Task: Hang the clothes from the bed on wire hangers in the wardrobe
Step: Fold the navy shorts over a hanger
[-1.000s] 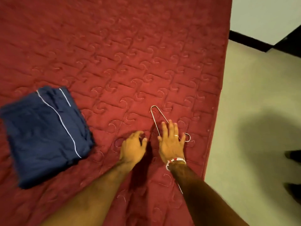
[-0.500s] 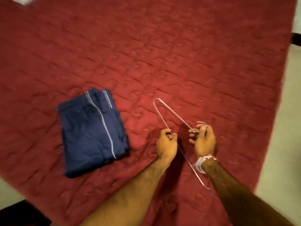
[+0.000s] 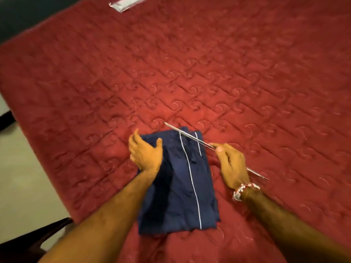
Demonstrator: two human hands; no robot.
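Observation:
A folded navy blue garment (image 3: 182, 186) with thin white piping lies on the red quilted bed (image 3: 209, 73), right in front of me. My right hand (image 3: 230, 165) grips a thin wire hanger (image 3: 191, 137), seen almost edge-on, its far end slanting over the garment's top right corner. My left hand (image 3: 145, 153) hovers with fingers spread over the garment's top left corner, holding nothing. The wardrobe is out of view.
A small white label or packet (image 3: 126, 3) lies at the bed's far edge. Pale floor (image 3: 24, 186) shows to the left, and a dark piece of furniture (image 3: 28, 242) sits at the lower left corner. The bed's left edge runs diagonally.
The view has shifted left, so the blue garment now sits between my arms. My left hand has let go of the hanger and moved over the garment; my right hand carried the hanger across.

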